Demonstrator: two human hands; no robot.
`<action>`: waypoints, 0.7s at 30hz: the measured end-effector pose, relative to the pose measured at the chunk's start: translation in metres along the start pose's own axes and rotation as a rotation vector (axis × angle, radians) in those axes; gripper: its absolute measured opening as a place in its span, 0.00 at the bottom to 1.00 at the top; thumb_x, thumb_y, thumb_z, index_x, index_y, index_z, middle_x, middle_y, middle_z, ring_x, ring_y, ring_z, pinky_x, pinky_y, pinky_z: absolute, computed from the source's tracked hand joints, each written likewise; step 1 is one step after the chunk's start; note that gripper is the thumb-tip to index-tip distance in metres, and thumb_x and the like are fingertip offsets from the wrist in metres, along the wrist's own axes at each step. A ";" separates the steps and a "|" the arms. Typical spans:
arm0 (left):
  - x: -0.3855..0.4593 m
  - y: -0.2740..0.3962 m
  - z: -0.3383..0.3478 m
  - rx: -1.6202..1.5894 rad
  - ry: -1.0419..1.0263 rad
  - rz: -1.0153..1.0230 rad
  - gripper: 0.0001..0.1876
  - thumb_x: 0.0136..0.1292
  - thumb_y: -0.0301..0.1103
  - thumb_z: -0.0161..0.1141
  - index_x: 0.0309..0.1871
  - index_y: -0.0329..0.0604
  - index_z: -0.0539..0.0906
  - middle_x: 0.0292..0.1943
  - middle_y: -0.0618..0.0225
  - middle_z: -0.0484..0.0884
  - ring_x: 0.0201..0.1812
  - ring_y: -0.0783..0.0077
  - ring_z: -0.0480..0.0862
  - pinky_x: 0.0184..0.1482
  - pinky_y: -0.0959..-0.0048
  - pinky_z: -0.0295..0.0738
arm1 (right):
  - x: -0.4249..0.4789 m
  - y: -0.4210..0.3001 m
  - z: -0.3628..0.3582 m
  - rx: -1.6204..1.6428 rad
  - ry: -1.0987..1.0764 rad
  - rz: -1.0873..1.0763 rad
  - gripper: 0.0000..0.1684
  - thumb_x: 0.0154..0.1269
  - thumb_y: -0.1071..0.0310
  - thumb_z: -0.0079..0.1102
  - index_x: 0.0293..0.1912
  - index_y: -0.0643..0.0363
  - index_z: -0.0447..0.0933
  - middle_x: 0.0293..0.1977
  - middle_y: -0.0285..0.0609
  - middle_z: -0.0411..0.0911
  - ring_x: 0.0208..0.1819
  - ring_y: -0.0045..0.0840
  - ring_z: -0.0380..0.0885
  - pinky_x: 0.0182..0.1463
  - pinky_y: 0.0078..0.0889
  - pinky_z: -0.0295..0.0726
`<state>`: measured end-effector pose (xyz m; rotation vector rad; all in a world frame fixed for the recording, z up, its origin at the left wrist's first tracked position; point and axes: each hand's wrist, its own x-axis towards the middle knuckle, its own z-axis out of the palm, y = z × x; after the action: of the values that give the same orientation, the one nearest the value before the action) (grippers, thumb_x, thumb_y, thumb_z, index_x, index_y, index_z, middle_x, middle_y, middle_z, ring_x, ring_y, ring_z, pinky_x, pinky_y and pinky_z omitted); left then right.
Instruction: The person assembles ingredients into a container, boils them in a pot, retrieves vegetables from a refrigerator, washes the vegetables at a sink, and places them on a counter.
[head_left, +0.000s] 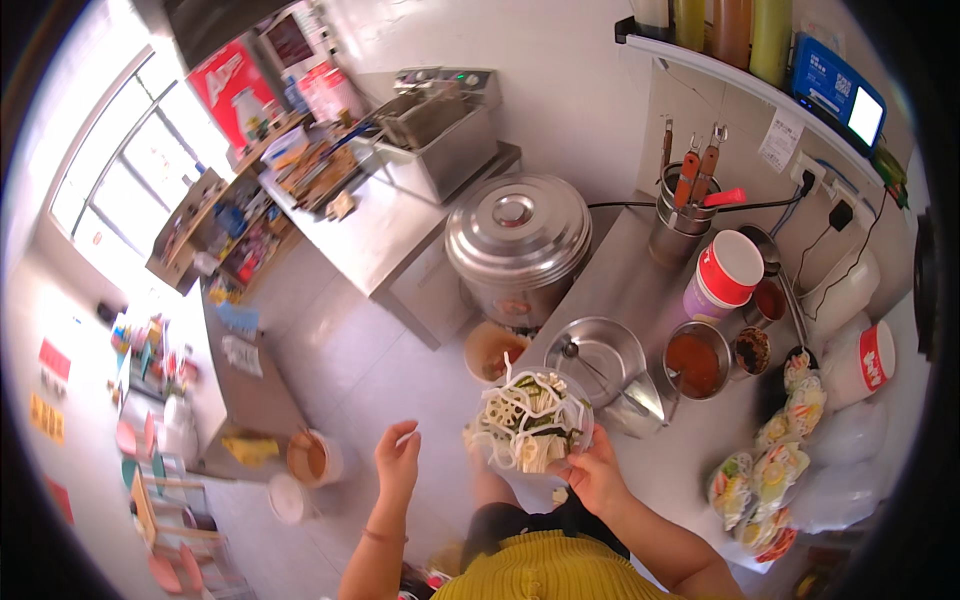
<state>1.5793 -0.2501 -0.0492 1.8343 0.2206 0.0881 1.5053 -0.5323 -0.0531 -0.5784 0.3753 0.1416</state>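
My right hand (596, 472) grips the rim of a clear plastic bowl (534, 424) in front of my body. White noodles, lotus root slices, enoki mushrooms and dark green seaweed fill it. To the left of the bowl, my left hand (397, 454) is raised in the air with its fingers loosely bent and nothing in them. Just beyond the bowl, on the steel counter (585, 285), are a steel pot (600, 352) with a ladle in it and a steel scoop (636, 412). A steel container of red sauce (697, 367) stands to their right.
A large lidded steel pot (517, 247) stands beyond the counter, near a deep fryer (435, 135). Paper buckets (724, 270), a utensil holder (682, 217) and several filled plastic bowls (776, 472) line the counter's right side. Below, a bin (491, 352) stands on the floor.
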 end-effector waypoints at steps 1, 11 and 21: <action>0.038 -0.002 0.006 -0.002 -0.065 0.019 0.10 0.61 0.22 0.56 0.46 0.33 0.77 0.43 0.67 0.79 0.44 0.78 0.78 0.46 0.78 0.74 | 0.015 0.010 0.006 0.028 0.021 -0.028 0.35 0.53 0.85 0.46 0.60 0.52 0.55 0.57 0.47 0.65 0.57 0.39 0.70 0.54 0.48 0.78; 0.323 0.066 0.079 0.105 -0.427 0.700 0.14 0.58 0.21 0.57 0.48 0.40 0.77 0.48 0.60 0.79 0.51 0.63 0.78 0.54 0.71 0.71 | 0.104 0.083 0.068 0.146 0.257 -0.441 0.41 0.48 0.86 0.42 0.64 0.53 0.55 0.60 0.46 0.65 0.59 0.42 0.68 0.54 0.50 0.77; 0.376 0.142 0.265 -0.175 -0.951 0.661 0.14 0.61 0.29 0.59 0.49 0.36 0.77 0.48 0.61 0.81 0.49 0.68 0.80 0.52 0.72 0.73 | 0.065 0.109 0.096 0.360 0.660 -0.945 0.36 0.49 0.76 0.51 0.61 0.51 0.61 0.54 0.47 0.71 0.53 0.41 0.74 0.53 0.52 0.78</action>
<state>2.0085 -0.4632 -0.0056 1.5238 -1.0237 -0.2972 1.5692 -0.3868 -0.0586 -0.3812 0.7064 -1.0298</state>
